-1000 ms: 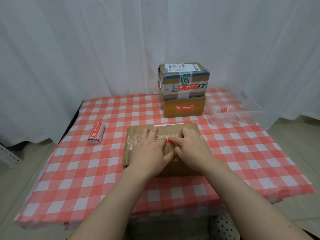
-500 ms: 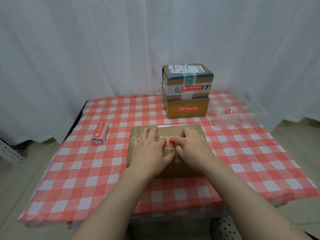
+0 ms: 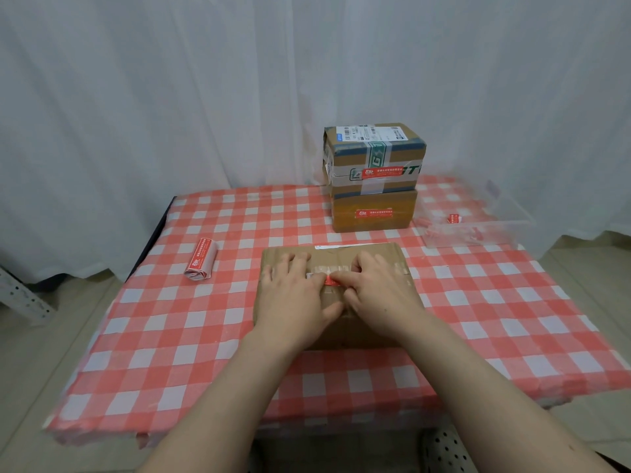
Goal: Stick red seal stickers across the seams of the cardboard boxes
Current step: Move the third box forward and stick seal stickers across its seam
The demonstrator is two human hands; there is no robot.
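Note:
A flat brown cardboard box [image 3: 392, 257] lies in the middle of the checked table. A red seal sticker [image 3: 330, 280] lies on its taped top seam, mostly covered by my fingers. My left hand [image 3: 293, 295] lies flat on the box, fingers spread, pressing the sticker's left part. My right hand [image 3: 379, 291] rests beside it, fingertips bent down onto the sticker's right part. Behind stand two stacked boxes: the lower box [image 3: 374, 213] and the upper box [image 3: 375, 155], each with a red sticker on its front.
A roll of red stickers [image 3: 201, 259] lies left of the box. A clear plastic tray [image 3: 478, 230] with red scraps sits at the back right. A red-and-white checked cloth [image 3: 205, 336] covers the table. White curtains hang behind.
The hands stay on the box pressing the sticker. The view has shifted slightly, so everything appears a little further right in the frame.

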